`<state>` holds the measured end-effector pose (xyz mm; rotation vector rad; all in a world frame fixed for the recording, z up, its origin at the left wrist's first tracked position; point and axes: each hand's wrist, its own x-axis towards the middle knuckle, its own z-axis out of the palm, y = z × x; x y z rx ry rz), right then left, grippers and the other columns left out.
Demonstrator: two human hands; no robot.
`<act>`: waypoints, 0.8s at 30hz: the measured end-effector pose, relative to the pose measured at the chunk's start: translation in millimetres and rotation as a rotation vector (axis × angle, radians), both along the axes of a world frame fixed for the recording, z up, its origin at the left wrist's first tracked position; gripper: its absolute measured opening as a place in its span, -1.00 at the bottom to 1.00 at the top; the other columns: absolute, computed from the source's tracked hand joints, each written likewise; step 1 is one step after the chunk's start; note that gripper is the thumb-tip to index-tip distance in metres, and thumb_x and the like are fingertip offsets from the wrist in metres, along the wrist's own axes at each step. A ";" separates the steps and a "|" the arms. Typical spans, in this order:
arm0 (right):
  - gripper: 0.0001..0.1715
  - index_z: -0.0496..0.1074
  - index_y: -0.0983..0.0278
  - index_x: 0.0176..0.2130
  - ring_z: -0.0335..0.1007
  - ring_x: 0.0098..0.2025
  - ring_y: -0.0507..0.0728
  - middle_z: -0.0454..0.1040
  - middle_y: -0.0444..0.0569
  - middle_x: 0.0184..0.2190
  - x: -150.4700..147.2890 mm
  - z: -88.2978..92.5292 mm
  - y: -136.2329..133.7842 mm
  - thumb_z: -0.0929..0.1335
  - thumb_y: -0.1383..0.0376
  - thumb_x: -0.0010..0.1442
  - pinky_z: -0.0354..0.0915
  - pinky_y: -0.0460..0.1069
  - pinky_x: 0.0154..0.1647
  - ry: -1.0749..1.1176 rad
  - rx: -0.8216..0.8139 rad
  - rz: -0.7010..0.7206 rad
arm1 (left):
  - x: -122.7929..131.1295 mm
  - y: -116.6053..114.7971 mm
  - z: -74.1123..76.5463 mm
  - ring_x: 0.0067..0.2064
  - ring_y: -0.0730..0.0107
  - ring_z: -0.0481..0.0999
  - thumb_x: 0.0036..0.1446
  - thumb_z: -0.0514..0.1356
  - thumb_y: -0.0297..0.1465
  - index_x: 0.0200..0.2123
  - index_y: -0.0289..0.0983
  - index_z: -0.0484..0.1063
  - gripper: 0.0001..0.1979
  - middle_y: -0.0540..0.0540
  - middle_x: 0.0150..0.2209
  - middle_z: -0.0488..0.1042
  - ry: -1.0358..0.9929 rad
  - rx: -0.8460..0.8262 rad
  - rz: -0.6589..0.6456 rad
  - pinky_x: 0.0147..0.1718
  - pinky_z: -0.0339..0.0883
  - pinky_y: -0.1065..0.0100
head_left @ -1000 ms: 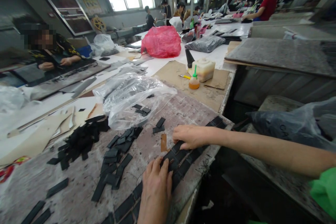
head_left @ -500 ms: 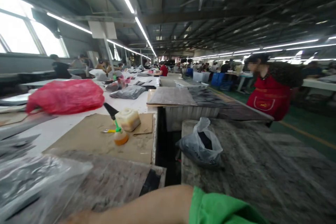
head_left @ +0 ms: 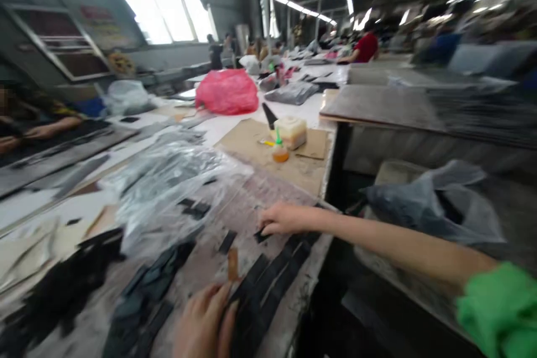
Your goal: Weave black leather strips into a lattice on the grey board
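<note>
The picture is smeared by head motion. My right hand reaches across the grey worktable, its fingers curled down on a small black piece at the far end of a row of black strips. My left hand lies at the bottom edge, fingers flat on the near end of the same strips. A small brown piece lies between the hands. Loose black pieces are heaped at the left.
A crumpled clear plastic bag lies behind the strips. Cardboard carries a glue bottle and a pale tub. A red bag sits farther back. A grey bag is on the right table. Another person's arms rest at left.
The view swung up and right across the hall, then came back down to the table. Both hands are on the black strips much as a second ago.
</note>
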<state>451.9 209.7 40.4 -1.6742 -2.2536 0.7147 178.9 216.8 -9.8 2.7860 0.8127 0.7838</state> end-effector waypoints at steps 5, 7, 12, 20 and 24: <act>-0.87 0.48 0.32 -0.28 0.38 -0.35 0.03 0.48 -0.11 -0.40 17.4 -19.3 -6.5 0.32 0.36 0.18 0.22 -0.13 -0.31 0.119 -0.081 0.095 | 6.9 9.0 3.3 -0.23 0.21 0.50 0.13 0.08 -0.35 -0.14 -0.22 0.46 -0.75 -0.18 -0.24 0.51 0.162 -0.025 0.096 -0.32 0.44 0.24; -0.88 0.47 0.29 -0.28 0.38 -0.35 0.04 0.47 -0.12 -0.42 13.3 -19.9 -9.2 0.33 0.34 0.18 0.21 -0.12 -0.32 0.078 -0.083 0.097 | 17.5 18.7 1.0 -0.19 0.20 0.48 0.12 0.08 -0.38 -0.14 -0.20 0.45 -0.75 -0.17 -0.21 0.50 0.213 -0.090 0.127 -0.30 0.43 0.23; -0.90 0.42 0.25 -0.25 0.38 -0.30 0.11 0.47 -0.08 -0.38 1.6 -17.6 -13.1 0.34 0.30 0.16 0.19 -0.09 -0.35 -0.141 -0.065 0.043 | 43.3 41.1 -4.3 -0.12 0.16 0.43 0.12 0.08 -0.39 -0.07 -0.27 0.40 -0.71 -0.20 -0.16 0.45 0.251 -0.139 0.215 -0.23 0.37 0.19; -0.76 0.40 0.33 -0.27 0.35 -0.24 0.21 0.44 0.06 -0.35 -3.4 -3.8 -12.2 0.37 0.18 0.15 0.24 0.01 -0.28 -0.441 0.149 0.145 | 70.5 52.6 1.0 -0.20 0.18 0.39 0.08 0.09 -0.44 -0.31 -0.34 0.41 -0.86 -0.20 -0.31 0.39 0.262 -0.177 0.358 -0.22 0.32 0.19; -0.80 0.39 0.33 -0.19 0.34 -0.20 0.18 0.41 0.05 -0.25 -14.4 -10.5 8.0 0.34 0.25 0.19 0.26 -0.01 -0.24 -0.320 0.245 0.096 | 66.8 57.8 -4.0 -0.25 0.20 0.40 0.03 0.11 -0.44 -0.36 -0.32 0.38 -0.90 -0.15 -0.36 0.38 0.197 -0.181 0.316 -0.22 0.33 0.19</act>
